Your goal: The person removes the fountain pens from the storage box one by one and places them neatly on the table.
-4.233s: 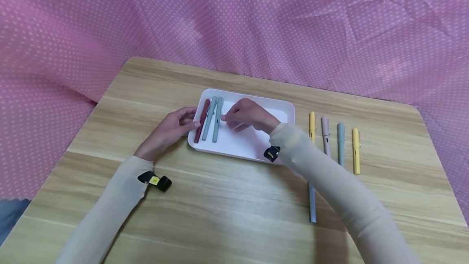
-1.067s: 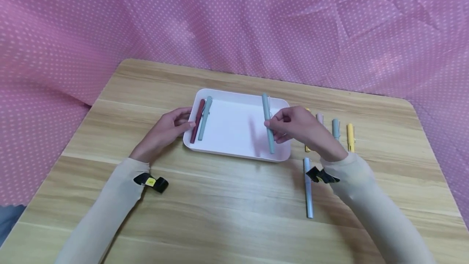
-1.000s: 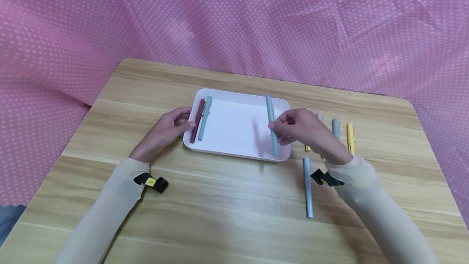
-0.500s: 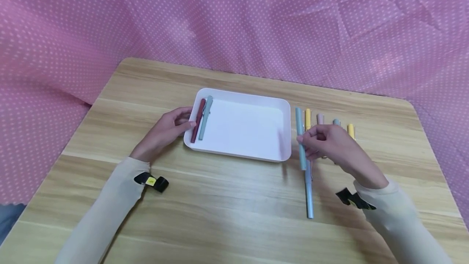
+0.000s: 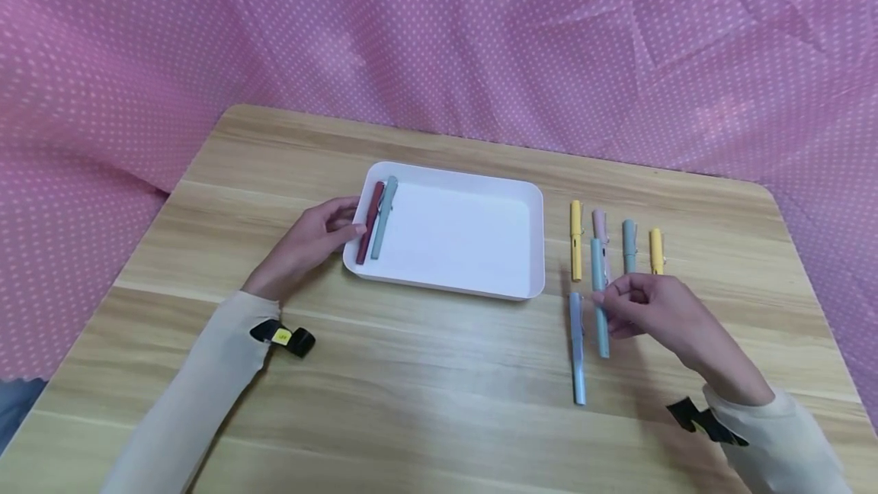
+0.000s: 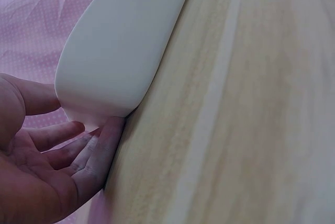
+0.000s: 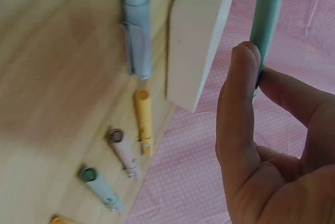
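In the head view my left hand [image 5: 309, 246] holds the left end of a white tray [image 5: 456, 238], its thumb over the rim. In the left wrist view several fingers touch the tray's outer wall [image 6: 112, 46]. A dark red pen [image 5: 370, 223] and a pale green pen [image 5: 386, 218] lie side by side at the tray's left end. My right hand [image 5: 665, 319] pinches another pale green pen [image 5: 600, 334] between thumb and fingers, above the table right of the tray. In the right wrist view this held pen [image 7: 267, 20] is clearly raised off the table.
Right of the tray lie a yellow pen [image 5: 575, 241], a light purple pen [image 5: 600, 223], a blue-green pen [image 5: 629, 242] and a second yellow pen [image 5: 656, 250] in a row. A light blue pen [image 5: 578, 353] lies nearer the front. A pink dotted cloth [image 5: 439, 44] hangs behind the table.
My right hand has taken one pale green pen out of the tray and carried it right, past the tray's edge and over the light blue pen. The left hand stays at the tray's end.
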The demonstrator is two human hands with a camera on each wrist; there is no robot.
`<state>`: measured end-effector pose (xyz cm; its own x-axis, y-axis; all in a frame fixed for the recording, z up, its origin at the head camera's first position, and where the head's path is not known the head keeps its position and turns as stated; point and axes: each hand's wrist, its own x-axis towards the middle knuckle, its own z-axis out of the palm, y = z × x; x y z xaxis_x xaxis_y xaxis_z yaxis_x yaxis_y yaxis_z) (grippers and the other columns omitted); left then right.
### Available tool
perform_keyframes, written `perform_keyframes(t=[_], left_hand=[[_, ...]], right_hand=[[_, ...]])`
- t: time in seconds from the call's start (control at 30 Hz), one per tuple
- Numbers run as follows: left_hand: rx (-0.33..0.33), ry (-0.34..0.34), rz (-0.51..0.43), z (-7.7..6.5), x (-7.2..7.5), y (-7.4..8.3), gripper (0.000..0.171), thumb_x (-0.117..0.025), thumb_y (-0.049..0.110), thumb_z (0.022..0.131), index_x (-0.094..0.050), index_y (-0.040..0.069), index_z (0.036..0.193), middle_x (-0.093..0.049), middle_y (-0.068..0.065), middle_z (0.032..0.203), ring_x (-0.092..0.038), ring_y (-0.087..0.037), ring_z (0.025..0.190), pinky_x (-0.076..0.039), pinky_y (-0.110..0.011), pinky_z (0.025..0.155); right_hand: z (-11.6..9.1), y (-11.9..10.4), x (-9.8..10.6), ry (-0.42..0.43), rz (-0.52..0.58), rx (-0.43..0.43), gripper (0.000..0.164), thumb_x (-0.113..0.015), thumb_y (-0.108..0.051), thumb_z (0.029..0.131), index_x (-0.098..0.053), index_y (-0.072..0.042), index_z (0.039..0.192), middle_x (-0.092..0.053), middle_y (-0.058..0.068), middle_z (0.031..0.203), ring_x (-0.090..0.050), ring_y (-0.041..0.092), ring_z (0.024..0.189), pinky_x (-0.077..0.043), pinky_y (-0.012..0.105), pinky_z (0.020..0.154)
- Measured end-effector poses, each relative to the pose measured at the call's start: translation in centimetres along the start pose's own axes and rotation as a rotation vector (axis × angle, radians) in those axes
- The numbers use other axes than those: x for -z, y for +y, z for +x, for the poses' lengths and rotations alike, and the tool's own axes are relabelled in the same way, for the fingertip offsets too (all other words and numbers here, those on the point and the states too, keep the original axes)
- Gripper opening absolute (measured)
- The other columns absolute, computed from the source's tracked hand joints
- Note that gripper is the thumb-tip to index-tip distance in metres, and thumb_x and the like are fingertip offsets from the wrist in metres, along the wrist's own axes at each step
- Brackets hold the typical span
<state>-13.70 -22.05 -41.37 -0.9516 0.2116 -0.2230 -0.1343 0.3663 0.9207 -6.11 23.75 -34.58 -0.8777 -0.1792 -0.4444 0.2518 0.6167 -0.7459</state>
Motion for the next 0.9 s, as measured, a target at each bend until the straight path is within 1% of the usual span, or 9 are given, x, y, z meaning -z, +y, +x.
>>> perform_keyframes(t=[0.23,0.43,0.53,0.73,0.9], left_hand=[[0.009,0.004,-0.007,0.0,-0.1,0.1,0.059,-0.06,0.023,0.094,-0.034,0.009,0.145,-0.05,-0.013,0.133,-0.047,-0.027,0.121,-0.036,-0.042,0.105],[0.013,0.004,0.008,-0.1,0.0,0.0,0.059,-0.06,0.024,0.094,-0.035,0.01,0.145,-0.05,-0.012,0.132,-0.047,-0.026,0.122,-0.036,-0.042,0.105],[0.013,0.002,0.012,-0.1,-0.1,0.0,0.059,-0.06,0.024,0.094,-0.035,0.01,0.145,-0.05,-0.012,0.132,-0.046,-0.026,0.122,-0.035,-0.042,0.106],[0.022,0.01,0.008,-0.1,-0.1,0.2,0.06,-0.061,0.025,0.093,-0.035,0.01,0.145,-0.049,-0.012,0.133,-0.046,-0.026,0.123,-0.035,-0.042,0.106],[0.019,0.011,0.016,0.0,-0.1,0.1,0.059,-0.061,0.025,0.093,-0.035,0.009,0.145,-0.049,-0.012,0.133,-0.045,-0.027,0.123,-0.035,-0.042,0.106]], right_hand=[[-1.2,1.9,0.2,0.01,-0.008,-0.037,0.047,-0.065,-0.038,0.089,-0.058,0.006,0.103,-0.066,0.013,0.085,-0.066,0.023,0.077,-0.058,0.032,0.068],[-1.7,4.0,0.1,-0.028,0.001,-0.111,0.046,-0.066,-0.037,0.088,-0.058,0.006,0.103,-0.066,0.01,0.083,-0.066,0.023,0.076,-0.058,0.032,0.068],[-2.0,4.9,-0.2,-0.046,0.005,-0.129,0.045,-0.066,-0.035,0.088,-0.058,0.006,0.101,-0.066,0.01,0.081,-0.065,0.023,0.075,-0.058,0.033,0.067],[-2.2,5.9,-0.7,-0.06,0.019,-0.16,0.042,-0.067,-0.033,0.088,-0.058,0.006,0.099,-0.064,0.009,0.079,-0.064,0.022,0.074,-0.058,0.033,0.066],[-2.2,6.3,-1.1,-0.052,0.013,-0.163,0.04,-0.068,-0.031,0.088,-0.059,0.006,0.097,-0.064,0.009,0.079,-0.064,0.022,0.072,-0.058,0.033,0.064]])
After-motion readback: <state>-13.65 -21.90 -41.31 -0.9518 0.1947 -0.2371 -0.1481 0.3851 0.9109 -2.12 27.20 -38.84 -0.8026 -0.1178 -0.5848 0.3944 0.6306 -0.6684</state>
